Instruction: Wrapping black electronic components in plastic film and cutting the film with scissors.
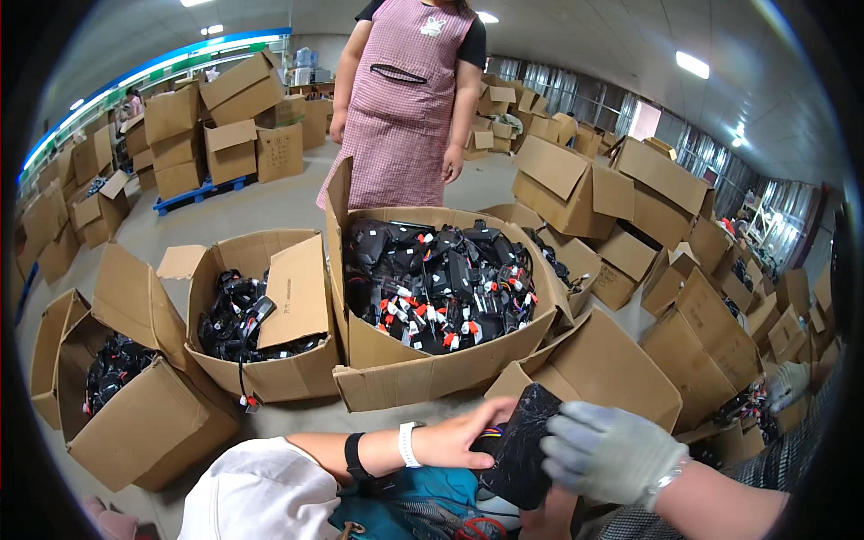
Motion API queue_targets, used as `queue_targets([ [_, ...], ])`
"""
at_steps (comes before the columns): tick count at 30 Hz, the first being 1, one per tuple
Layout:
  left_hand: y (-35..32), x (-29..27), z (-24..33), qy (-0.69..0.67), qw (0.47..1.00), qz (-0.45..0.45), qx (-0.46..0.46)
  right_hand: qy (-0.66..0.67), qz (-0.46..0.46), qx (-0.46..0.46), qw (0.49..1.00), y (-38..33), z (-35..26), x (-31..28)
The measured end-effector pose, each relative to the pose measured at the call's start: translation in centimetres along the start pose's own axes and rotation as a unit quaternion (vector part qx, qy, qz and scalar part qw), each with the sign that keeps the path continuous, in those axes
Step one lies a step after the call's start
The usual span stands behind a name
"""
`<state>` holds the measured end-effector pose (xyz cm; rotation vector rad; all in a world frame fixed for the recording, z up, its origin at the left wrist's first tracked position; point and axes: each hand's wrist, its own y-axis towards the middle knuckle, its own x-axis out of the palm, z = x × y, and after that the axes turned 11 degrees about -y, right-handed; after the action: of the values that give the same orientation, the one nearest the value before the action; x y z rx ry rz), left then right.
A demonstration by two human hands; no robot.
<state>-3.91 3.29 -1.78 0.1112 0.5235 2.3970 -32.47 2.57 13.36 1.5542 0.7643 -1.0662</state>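
Observation:
My left hand [463, 441], bare, with a white watch and a black band on the wrist, grips the left side of a flat black block [526, 450] with threads stuck to it. Coloured wires [492, 432] show beside my fingers. Below the block a bare wrist [551, 515], seemingly of my right hand, comes up; its fingers are hidden behind the block. From the right side a grey-white gloved hand [603, 450], with a bracelet, touches the block's right side; it looks like another person's. Teal cloth [423, 495] with cords lies under my left arm.
Ahead stands a wide carton [432, 382] heaped with black modules [441, 270] with red and white connectors. Cartons [261, 373] of black parts stand left. A person in a checked apron [400, 108] stands behind. Another glove [788, 385] shows at right, near stacked cartons [702, 333].

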Motion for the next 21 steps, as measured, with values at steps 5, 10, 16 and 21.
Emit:
queue_targets([
  [5, 0.6, 0.1, -0.9, -0.143, 0.988, -0.064, 0.016, -0.366, -0.229, -0.274, 0.859, 9.9, -5.9, 3.4],
  [10, 0.9, 0.1, -2.3, -0.269, 0.959, -0.092, -0.005, -0.712, -0.257, -0.334, 0.562, 8.2, -8.7, 7.9],
  [16, 0.5, -0.1, -0.6, -0.203, 0.976, -0.033, -0.067, -0.860, -0.247, -0.447, -0.016, -0.8, -6.7, 10.0],
  [21, 0.7, -0.3, 0.7, -0.081, 0.996, -0.038, -0.004, -0.726, -0.591, -0.152, -0.316, -2.3, -7.8, 9.0],
])
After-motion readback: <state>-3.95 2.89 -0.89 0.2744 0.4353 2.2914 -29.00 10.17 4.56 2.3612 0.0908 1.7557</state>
